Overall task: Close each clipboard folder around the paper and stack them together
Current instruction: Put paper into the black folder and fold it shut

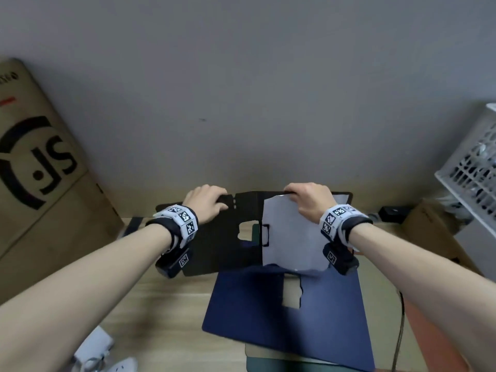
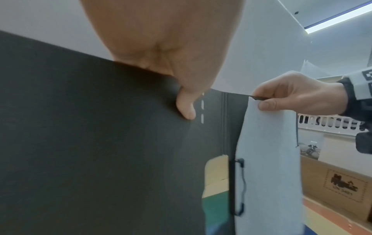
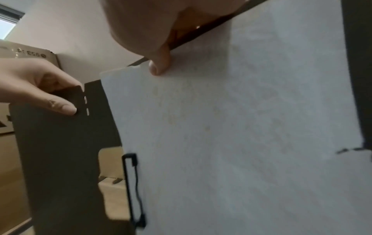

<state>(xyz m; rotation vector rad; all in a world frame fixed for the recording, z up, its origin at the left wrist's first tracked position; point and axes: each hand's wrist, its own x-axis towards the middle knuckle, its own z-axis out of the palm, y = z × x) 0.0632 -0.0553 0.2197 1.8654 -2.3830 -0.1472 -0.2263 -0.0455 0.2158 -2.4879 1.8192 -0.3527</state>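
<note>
- I hold the black folder [image 1: 228, 237] open, upright over the desk [image 1: 166, 312], above the blue folder [image 1: 268, 318].
- My left hand [image 1: 206, 202] pinches the cover's top edge; my right hand [image 1: 311, 201] pinches board and paper [image 1: 290, 237] together.
- The sheet already sits skewed; closing fast could crease it or let it slip out.

Black clipboard folder [image 1: 228, 237]: matt board, smooth, showing no sheen. Paper sheet [image 1: 290, 237]: white, matt, faintly mottled in the right wrist view. Wire clip [image 2: 238, 187]: thin black metal. Navy folder [image 1: 268, 312]: smooth, matt. Table [image 1: 166, 312]: light wood-grain finish. Cardboard box [image 1: 40, 170]: brown, dull. Crate [image 1: 472, 162]: white plastic lattice.
</note>
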